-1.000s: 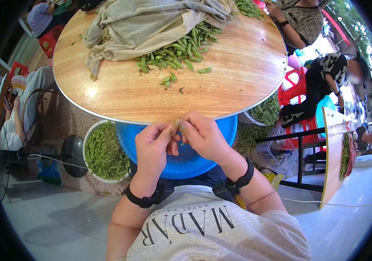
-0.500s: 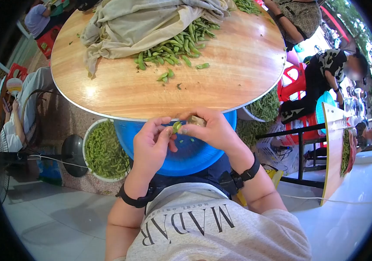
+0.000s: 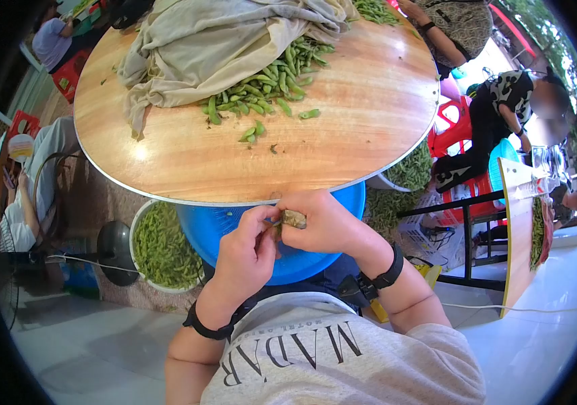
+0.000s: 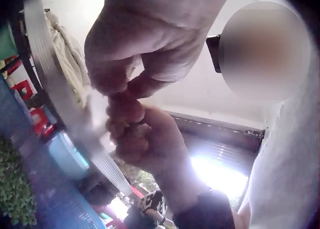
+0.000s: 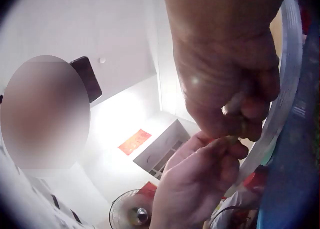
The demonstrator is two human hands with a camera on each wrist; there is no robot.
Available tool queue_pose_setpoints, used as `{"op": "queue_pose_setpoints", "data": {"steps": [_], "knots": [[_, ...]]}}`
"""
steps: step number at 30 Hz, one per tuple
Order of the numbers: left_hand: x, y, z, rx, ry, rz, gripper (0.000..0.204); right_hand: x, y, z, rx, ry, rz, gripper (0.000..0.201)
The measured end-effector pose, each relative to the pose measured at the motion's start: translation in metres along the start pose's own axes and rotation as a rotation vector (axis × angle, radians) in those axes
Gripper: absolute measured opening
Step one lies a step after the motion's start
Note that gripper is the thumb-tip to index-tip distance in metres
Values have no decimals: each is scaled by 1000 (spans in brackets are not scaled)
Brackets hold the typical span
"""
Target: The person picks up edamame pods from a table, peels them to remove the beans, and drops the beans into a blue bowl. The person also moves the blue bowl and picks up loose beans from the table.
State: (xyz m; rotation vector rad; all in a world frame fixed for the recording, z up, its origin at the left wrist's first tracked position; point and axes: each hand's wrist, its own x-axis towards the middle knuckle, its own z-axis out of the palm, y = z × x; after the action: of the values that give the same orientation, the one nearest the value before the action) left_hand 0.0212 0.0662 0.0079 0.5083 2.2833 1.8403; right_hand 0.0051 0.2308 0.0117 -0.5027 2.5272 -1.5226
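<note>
In the head view my left hand and right hand meet at the near table edge, over a blue basin. Thumbs and fingertips of both come together on a small green bean pod, mostly covered by the fingers. A brownish patch shows by the right thumb. On the wooden table beyond, green bean pods spill from under a beige cloth. A few loose pods lie closer to me.
A white tub of green pods stands on the floor left of the basin; another heap of pods is at the right. A wooden board table on a black frame stands further right. Other people sit around the table.
Half a second ago the hands were slightly apart with a bright green pod showing between them; now they are closer together and lower over the basin, the pod mostly hidden.
</note>
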Motion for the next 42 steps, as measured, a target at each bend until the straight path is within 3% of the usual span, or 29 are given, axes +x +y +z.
{"op": "queue_pose_setpoints", "data": {"steps": [3, 6, 9, 12, 15, 17, 20, 23, 26, 29, 32, 35, 38, 41, 42], "knots": [[1, -3, -3, -223, 51, -171, 24, 2, -4, -11, 181, -47, 200, 17], [7, -3, -13, -466, 64, -332, 22, 3, -3, -13, 285, -37, 227, 18], [5, -4, -24, -449, 92, -357, 16, -1, 8, -15, 106, -133, 223, 17], [-12, -16, -48, -239, 245, -332, 13, 5, 2, -28, -37, -121, -33, 16], [-30, -28, -86, -14, 427, -304, 14, 38, 4, -49, -234, 145, 7, 19], [-40, -41, -112, 228, 546, -378, 14, 73, 18, -55, -356, 270, 5, 20], [-49, -60, -135, 961, 566, -95, 15, 116, 41, -55, -596, 360, -101, 21], [-48, -53, -135, 726, 583, -263, 15, 133, 53, -53, -679, 249, -9, 22], [-31, -36, -113, 142, 557, -312, 14, 123, 51, -56, -482, 340, 40, 22], [-6, -18, -86, -49, 364, -268, 13, 119, 52, -56, -426, 379, -86, 21], [16, -3, -54, -154, 268, -180, 13, 130, 49, -49, -611, 286, -51, 23], [22, -1, -35, -253, 219, -129, 19, 130, 47, -50, -581, 357, -27, 23], [31, 3, -26, -472, 257, -219, 25, 100, 6, -58, 98, 93, 266, 23], [38, 0, -12, -602, 260, -194, 28, 59, -1, -28, 679, -41, 362, 25], [39, 3, -9, -628, 245, -193, 28, 49, 0, -19, 723, -53, 348, 25]]}}
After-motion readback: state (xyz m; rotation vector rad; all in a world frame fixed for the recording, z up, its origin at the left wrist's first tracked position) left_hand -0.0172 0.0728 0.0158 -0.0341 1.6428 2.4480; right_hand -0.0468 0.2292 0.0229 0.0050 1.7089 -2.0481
